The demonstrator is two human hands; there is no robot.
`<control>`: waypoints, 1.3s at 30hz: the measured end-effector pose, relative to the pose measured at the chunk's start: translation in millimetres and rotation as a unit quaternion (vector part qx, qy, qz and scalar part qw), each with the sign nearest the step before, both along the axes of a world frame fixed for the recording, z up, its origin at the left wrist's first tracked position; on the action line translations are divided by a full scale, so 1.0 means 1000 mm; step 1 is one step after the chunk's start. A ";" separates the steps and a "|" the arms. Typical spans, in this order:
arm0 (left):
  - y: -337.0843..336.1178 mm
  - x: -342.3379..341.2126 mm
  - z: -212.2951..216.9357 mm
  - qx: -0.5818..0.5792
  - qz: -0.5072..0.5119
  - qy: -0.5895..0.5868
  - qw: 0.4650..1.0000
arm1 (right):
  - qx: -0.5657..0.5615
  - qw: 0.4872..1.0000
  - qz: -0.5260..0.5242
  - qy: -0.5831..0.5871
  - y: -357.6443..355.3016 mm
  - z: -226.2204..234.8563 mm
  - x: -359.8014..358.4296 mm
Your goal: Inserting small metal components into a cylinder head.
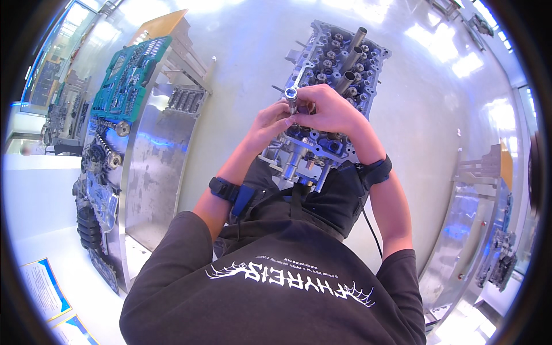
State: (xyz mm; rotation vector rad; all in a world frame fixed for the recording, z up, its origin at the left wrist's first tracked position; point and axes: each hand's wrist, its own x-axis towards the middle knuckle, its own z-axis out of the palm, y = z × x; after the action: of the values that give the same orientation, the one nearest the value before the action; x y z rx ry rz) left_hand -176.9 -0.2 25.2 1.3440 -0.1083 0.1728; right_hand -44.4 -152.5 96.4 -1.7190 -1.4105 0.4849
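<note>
- The left hand point(270, 123) is pinching the lower end of a socket wrench point(292, 96), steadying it over the cylinder head point(336, 75).
- The right hand point(330, 109) is grasping the wrench upright, just behind.
- Farther left, a green tool tray point(129, 77) is lying within reach.

Only printed stuff I can spot: two blue-bordered rectangular sheets, one point(43, 287) at the bottom left on the white surface, another point(75, 332) just below it at the edge, both tilted
</note>
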 end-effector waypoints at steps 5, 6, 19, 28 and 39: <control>0.000 0.004 -0.007 0.032 0.009 -0.020 0.999 | -0.013 1.000 -0.026 -0.006 0.003 0.000 -0.003; -0.001 0.004 -0.007 0.031 0.008 -0.019 0.999 | -0.019 0.999 -0.040 -0.028 0.003 0.000 -0.003; -0.004 0.004 -0.007 0.073 0.030 0.023 0.997 | -0.016 0.993 -0.090 -0.077 0.003 0.000 -0.008; -0.009 0.005 -0.007 0.067 0.063 0.053 0.994 | -0.192 0.963 -0.071 -0.176 0.006 0.021 -0.011; -0.003 0.006 -0.025 0.110 0.074 0.003 0.991 | -0.075 0.994 -0.064 -0.053 0.003 0.008 -0.007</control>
State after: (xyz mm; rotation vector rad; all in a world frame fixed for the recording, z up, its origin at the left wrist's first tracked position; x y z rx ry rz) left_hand -171.3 -3.2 0.4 1.5733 -0.0226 0.2874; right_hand -51.8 -149.6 104.4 -1.9690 -1.3549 0.4440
